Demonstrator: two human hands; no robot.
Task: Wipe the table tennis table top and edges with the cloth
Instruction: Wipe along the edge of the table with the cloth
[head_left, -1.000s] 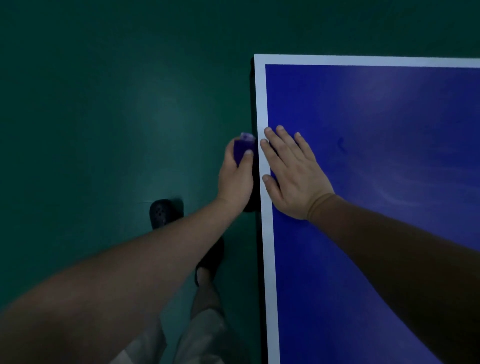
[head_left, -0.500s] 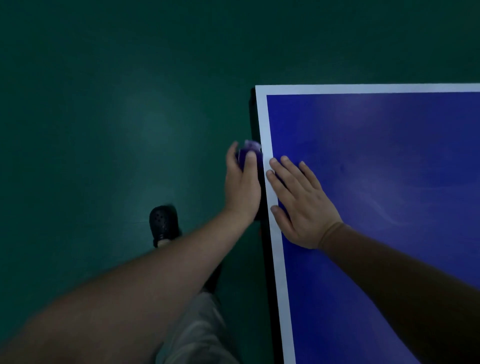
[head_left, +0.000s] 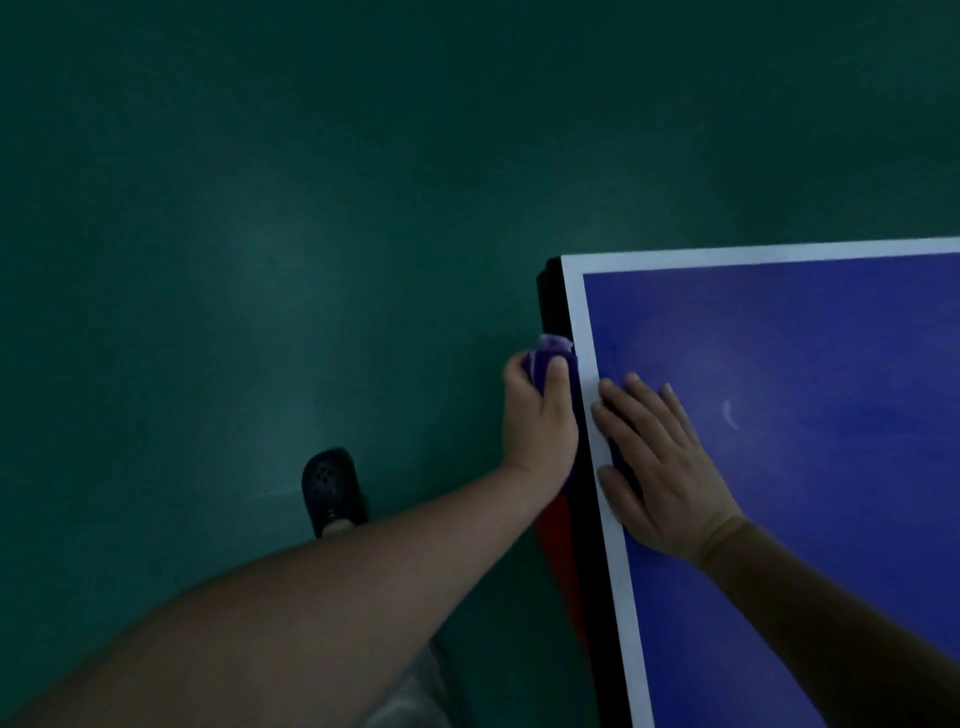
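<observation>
**Edge wipe near the corner: where it could slip**

The left hand (head_left: 540, 415) grips a bunched purple cloth (head_left: 545, 358), its fingers (head_left: 558, 371) curled round it, and presses it against the dark side edge (head_left: 553, 306) of the desk, just short of the far corner. The right hand (head_left: 660, 467) lies flat on the blue desk top (head_left: 805, 467), fingers straight and spread, holding nothing, beside the white border line (head_left: 613, 545).

Risks, as I judge them:
1. The cloth is a small wad, so it could ride off the narrow edge and leave part unwiped.
2. At the corner the hand may overshoot and knuckles could catch it.
3. A pale curved smear (head_left: 730, 413) on the top may be missed.
4. The foot in a dark shoe (head_left: 332, 488) stands near the desk frame; a misstep is possible.

No brand, label or writing is readable; the scene is dim.
</observation>
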